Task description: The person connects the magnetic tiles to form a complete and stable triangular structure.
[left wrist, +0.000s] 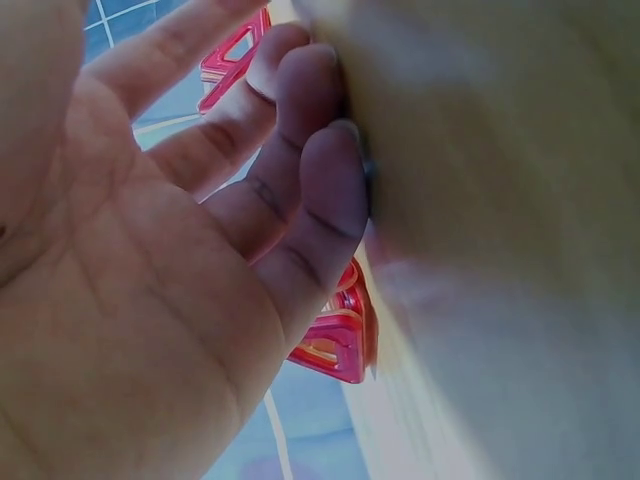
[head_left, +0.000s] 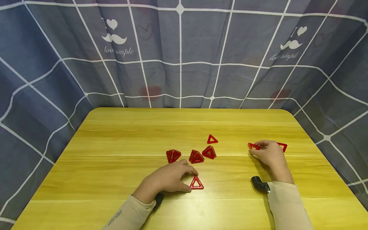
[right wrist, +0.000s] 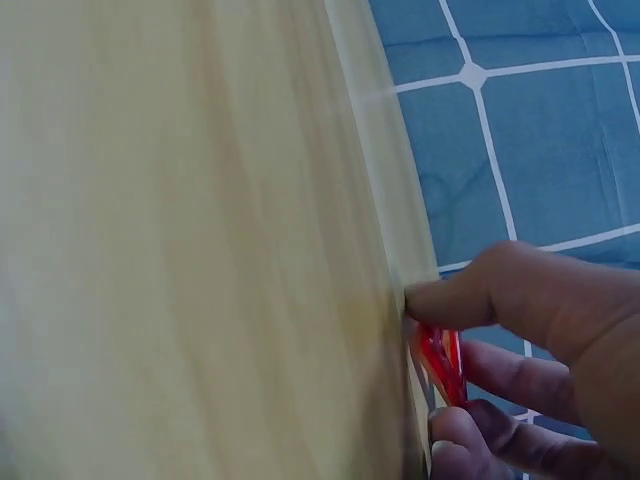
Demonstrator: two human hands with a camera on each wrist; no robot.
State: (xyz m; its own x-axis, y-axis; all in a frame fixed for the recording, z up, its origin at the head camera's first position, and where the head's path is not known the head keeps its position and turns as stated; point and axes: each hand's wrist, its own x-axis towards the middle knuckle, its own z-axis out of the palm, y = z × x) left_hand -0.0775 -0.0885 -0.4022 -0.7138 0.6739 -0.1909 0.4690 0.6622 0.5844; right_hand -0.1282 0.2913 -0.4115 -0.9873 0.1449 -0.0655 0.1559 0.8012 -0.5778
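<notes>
My left hand (head_left: 172, 177) is low over the middle of the table, its thumb and index finger pinching a red triangular frame piece (head_left: 196, 183) at two corners. In the left wrist view that hand (left wrist: 190, 230) has its other fingers loosely curled beside the wood. On the right side my right hand (head_left: 271, 155) holds another red triangle (head_left: 253, 146) between thumb and fingers. The right wrist view has this triangle (right wrist: 442, 362) edge-on at the fingers, close to the tabletop. One more red triangle (head_left: 283, 147) lies just right of the right hand, partly hidden by it.
Three small piles of red triangles, left (head_left: 173, 156), middle (head_left: 196, 156) and right (head_left: 209, 152), lie beyond the left hand. A single triangle (head_left: 212, 139) lies behind them. The wooden table (head_left: 230, 204) is bordered by a grey-blue checked curtain (head_left: 198, 38).
</notes>
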